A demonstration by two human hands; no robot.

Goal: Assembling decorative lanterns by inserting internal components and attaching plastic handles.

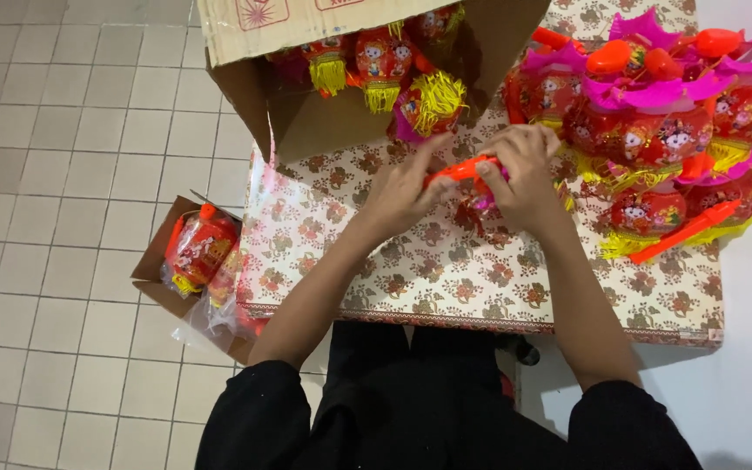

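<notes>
My left hand (399,193) and my right hand (524,170) meet over the table covered in a floral cloth (446,270). Together they grip an orange plastic handle (459,171) of a small toy lantern; a bit of pink and red shows under my right hand's fingers. The rest of that lantern is hidden by my hands. Just beyond my hands lies a red lantern with a yellow tassel (428,103) at the mouth of a tipped cardboard box (306,122).
A heap of red, pink and yellow lanterns (663,130) fills the table's right side, with a loose orange handle (685,231) at its near edge. On the tiled floor at left stands a small carton (154,270) with bagged lanterns (200,248).
</notes>
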